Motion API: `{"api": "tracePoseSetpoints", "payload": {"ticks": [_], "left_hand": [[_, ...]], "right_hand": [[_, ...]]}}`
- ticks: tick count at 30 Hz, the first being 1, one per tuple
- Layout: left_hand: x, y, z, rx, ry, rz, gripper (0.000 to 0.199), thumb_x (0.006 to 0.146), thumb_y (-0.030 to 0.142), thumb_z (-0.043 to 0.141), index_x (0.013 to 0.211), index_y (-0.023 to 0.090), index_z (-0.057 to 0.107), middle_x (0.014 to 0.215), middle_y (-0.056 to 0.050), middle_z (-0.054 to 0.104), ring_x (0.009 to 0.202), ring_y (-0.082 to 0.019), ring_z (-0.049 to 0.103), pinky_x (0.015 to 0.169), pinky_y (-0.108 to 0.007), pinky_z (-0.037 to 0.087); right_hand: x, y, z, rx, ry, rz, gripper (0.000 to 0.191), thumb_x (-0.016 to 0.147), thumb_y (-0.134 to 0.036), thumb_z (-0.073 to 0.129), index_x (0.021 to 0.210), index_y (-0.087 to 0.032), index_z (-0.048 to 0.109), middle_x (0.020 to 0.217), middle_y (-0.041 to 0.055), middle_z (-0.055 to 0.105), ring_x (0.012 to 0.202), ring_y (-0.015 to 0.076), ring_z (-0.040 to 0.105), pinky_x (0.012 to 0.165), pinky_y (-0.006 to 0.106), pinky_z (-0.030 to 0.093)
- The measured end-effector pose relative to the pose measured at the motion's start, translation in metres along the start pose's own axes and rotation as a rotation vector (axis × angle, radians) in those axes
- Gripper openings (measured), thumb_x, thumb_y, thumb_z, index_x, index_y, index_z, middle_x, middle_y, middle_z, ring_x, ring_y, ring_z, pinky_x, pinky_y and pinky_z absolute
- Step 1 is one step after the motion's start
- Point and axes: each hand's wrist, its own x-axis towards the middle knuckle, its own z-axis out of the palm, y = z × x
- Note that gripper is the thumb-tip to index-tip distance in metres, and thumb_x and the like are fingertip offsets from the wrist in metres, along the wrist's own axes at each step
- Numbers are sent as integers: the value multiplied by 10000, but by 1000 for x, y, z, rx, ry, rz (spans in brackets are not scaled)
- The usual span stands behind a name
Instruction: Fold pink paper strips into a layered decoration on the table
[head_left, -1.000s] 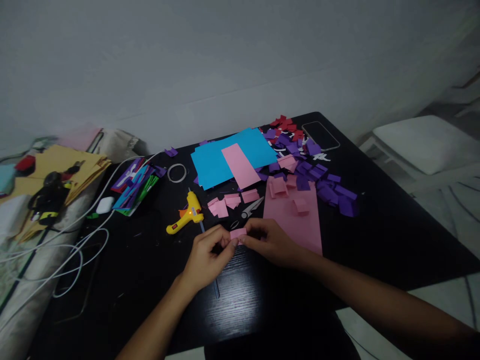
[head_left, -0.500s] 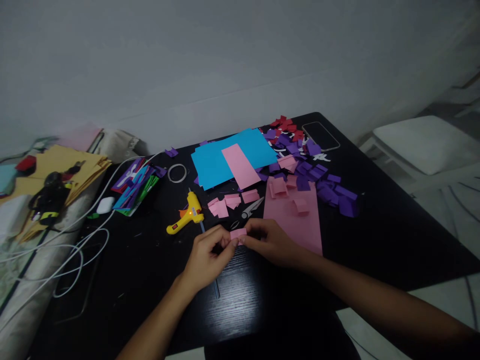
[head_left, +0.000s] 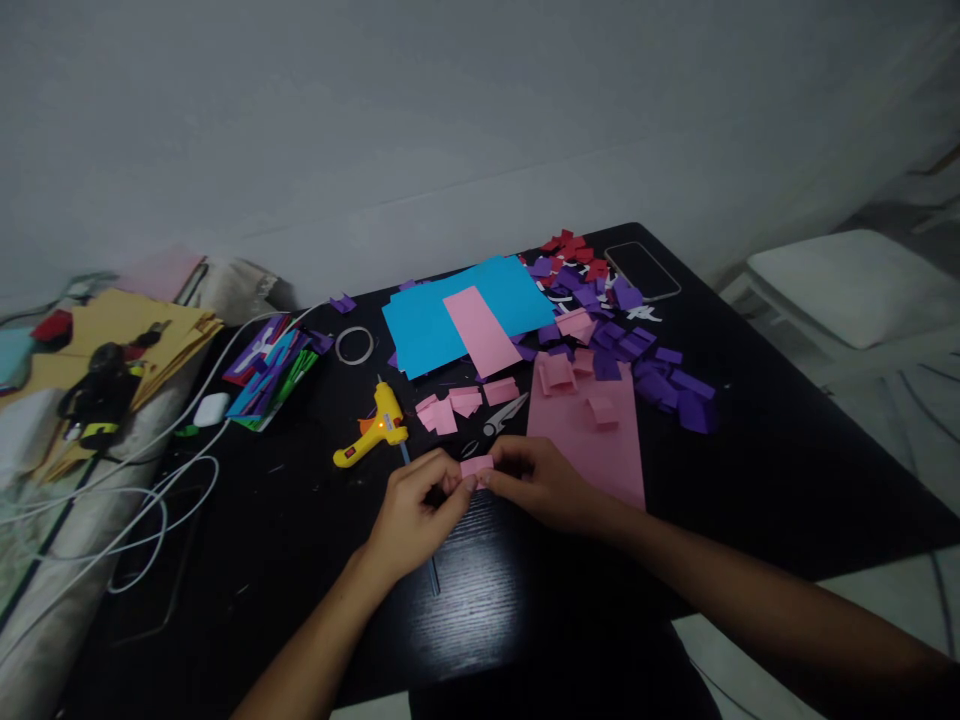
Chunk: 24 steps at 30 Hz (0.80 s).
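A small folded pink paper piece [head_left: 477,466] is pinched between the fingertips of my left hand [head_left: 421,508] and my right hand [head_left: 541,482], low over the black table. Just beyond it lie open scissors [head_left: 504,416] and several folded pink pieces [head_left: 465,401]. To the left of these rests a yellow glue gun [head_left: 381,428], its glue stick reaching behind my left hand. My right forearm crosses the lower edge of a large pink sheet [head_left: 585,446], which bears more folded pink pieces.
Blue sheets [head_left: 427,325] carry a pink strip [head_left: 481,332]. Purple paper pieces [head_left: 660,385] and red ones are heaped at the right back, near a phone [head_left: 642,271]. A tape ring [head_left: 354,346], white cables [head_left: 161,500] and an earbud case [head_left: 212,410] lie left.
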Motion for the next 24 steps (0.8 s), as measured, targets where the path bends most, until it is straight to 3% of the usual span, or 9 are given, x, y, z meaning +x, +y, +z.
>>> {"api": "tracePoseSetpoints", "payload": {"ticks": [24], "left_hand": [[-1, -1, 0, 3, -15, -21, 253, 971, 211, 623, 725, 184, 566, 664, 26, 523, 598, -107, 496, 569, -224, 401]], "right_hand": [[-1, 2, 0, 8, -3, -1, 196, 822, -315, 713, 729, -167, 623, 673, -23, 548, 650, 130, 475, 607, 263, 361]]}}
